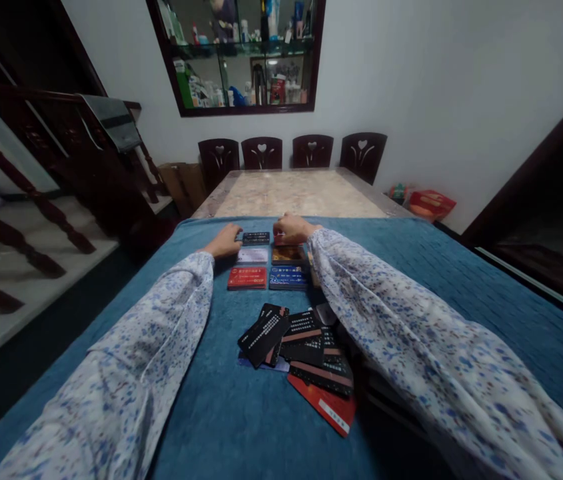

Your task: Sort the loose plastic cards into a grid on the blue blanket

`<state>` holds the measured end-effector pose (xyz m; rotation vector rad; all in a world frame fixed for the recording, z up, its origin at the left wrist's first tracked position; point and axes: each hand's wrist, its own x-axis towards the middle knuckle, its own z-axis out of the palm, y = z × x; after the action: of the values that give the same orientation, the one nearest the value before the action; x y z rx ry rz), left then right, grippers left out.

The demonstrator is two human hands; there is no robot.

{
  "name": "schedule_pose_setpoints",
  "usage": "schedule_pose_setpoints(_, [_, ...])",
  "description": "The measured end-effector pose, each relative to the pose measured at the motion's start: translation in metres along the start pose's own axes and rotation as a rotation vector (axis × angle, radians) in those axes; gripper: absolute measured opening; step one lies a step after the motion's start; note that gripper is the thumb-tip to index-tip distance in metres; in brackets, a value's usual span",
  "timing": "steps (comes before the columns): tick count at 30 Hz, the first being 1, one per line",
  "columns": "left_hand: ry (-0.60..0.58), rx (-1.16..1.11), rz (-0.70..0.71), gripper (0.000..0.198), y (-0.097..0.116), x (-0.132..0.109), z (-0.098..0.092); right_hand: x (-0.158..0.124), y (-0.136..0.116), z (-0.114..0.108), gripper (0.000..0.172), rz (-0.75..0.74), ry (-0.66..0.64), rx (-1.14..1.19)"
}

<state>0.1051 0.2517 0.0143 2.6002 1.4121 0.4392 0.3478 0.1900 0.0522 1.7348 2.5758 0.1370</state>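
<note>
Cards lie in a small grid on a blue cloth (201,400): a dark card (256,237) at the far left, a pale card (252,255) and a brown card (287,254) behind a red card (246,277) and a blue card (287,277). My left hand (224,241) rests with fingertips touching the dark card's left end. My right hand (290,229) is curled, fingers pressed down on a reddish card at the grid's far right. A loose pile of mostly black cards (306,347) lies nearer me, with a red card (328,408) at its edge.
The blue cloth covers the near part of a long marble-topped table (291,192). Several dark wooden chairs (312,151) stand at its far end under a wall cabinet (241,57) of bottles. A wooden stair railing (21,187) runs along the left.
</note>
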Motion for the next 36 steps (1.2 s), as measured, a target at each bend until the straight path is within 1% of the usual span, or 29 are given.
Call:
schedule_pose_setpoints(7, [0.075, -0.006, 0.024, 0.032, 0.017, -0.021, -0.002, -0.023, -0.003, -0.004, 0.028, 0.0, 0.054, -0.019])
schedule_pose_setpoints(13, [0.098, 0.039, 0.023, 0.024, 0.038, -0.043, -0.006, -0.042, -0.005, -0.009, 0.028, -0.019, 0.026, -0.032])
schedule_pose_setpoints(19, [0.119, 0.038, 0.047, 0.015, 0.055, -0.063, -0.007, -0.063, -0.01, -0.012, 0.027, -0.032, 0.031, -0.039])
schedule_pose_setpoints(24, [0.126, 0.007, 0.059, 0.011, 0.067, -0.077, -0.002, -0.084, -0.013, -0.013, 0.026, -0.029, 0.042, -0.033])
schedule_pose_setpoints(29, [0.144, -0.023, 0.121, 0.011, 0.08, -0.091, 0.006, -0.104, -0.013, -0.012, 0.024, -0.011, 0.042, -0.055])
schedule_pose_setpoints(36, [0.174, -0.065, 0.204, 0.009, 0.096, -0.105, 0.018, -0.133, -0.012, -0.01, 0.019, -0.031, 0.052, -0.029])
